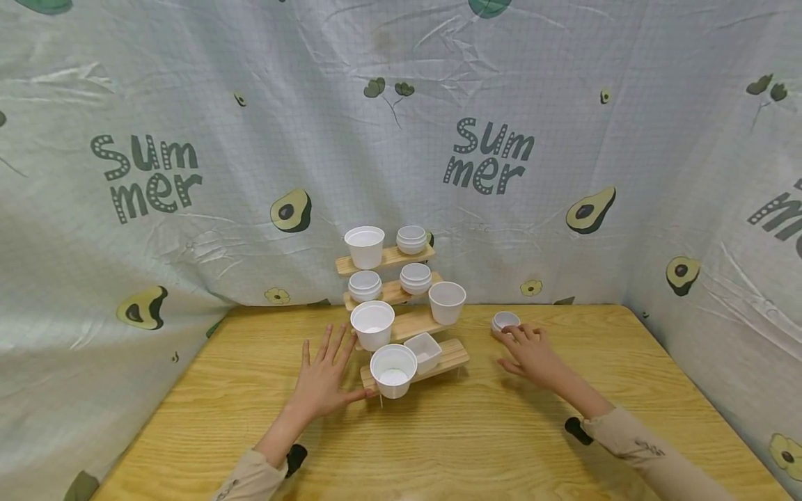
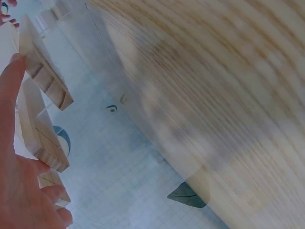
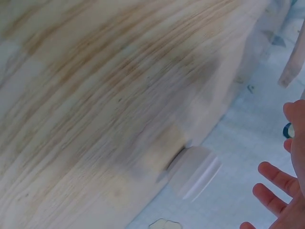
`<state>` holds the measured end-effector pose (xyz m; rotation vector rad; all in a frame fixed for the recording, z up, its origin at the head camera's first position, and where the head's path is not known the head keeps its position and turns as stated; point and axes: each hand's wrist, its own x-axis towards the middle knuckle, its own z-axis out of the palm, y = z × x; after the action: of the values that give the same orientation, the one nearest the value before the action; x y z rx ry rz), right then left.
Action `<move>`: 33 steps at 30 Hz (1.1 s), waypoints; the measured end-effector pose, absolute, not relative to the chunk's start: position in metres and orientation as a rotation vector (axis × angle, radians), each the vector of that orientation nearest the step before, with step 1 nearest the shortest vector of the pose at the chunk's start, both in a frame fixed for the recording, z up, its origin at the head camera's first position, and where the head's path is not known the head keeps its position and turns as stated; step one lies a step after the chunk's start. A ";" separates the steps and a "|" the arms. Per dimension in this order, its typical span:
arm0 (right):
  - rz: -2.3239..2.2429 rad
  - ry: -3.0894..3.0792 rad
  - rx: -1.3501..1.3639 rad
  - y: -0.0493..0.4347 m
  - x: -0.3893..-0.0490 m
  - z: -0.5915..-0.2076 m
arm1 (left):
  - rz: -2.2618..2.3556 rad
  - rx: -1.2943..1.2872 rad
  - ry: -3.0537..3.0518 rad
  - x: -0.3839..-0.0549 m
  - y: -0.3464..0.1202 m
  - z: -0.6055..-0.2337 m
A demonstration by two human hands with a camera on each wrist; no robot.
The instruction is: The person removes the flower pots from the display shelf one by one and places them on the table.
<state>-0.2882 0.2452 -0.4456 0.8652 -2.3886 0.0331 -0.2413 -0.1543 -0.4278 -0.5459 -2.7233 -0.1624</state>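
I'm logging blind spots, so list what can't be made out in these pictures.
Square pot, head view: lower left part hidden by the round pot in front.
Wooden stand, left wrist view: cut off by the left edge, partly behind the left hand.
Right hand, right wrist view: cut off by the right edge.
Rightmost lettering, head view: cut off by the right edge.

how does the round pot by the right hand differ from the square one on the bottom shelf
The round pot has a circular rim; the square pot a four-sided one. The round pot stands on the table; the square pot sits on the bottom shelf. The round pot is close to the right hand; the square pot is farther from it. Both are white and upright.
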 end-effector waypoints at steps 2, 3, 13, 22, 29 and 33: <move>0.020 -2.382 0.871 0.244 -0.286 -0.444 | -0.170 -0.545 -2.732 -0.241 -0.154 -0.428; 0.014 -2.377 0.875 0.243 -0.285 -0.444 | -0.172 -0.543 -2.736 -0.241 -0.155 -0.428; 0.016 -2.333 0.934 0.228 -0.276 -0.437 | -0.158 -0.546 -2.723 -0.241 -0.154 -0.428; 0.050 -2.341 0.946 0.208 -0.267 -0.430 | -0.150 -0.546 -2.722 -0.242 -0.155 -0.428; 0.070 -2.350 0.995 0.192 -0.263 -0.425 | -0.154 -0.551 -2.726 -0.242 -0.154 -0.426; 0.086 -2.355 1.015 0.183 -0.262 -0.422 | -0.147 -0.552 -2.728 -0.242 -0.154 -0.426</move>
<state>-0.2617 0.1831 -0.4223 1.0149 -2.3547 0.0862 -0.2418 -0.1539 -0.4255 -0.5520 -2.7283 -0.1473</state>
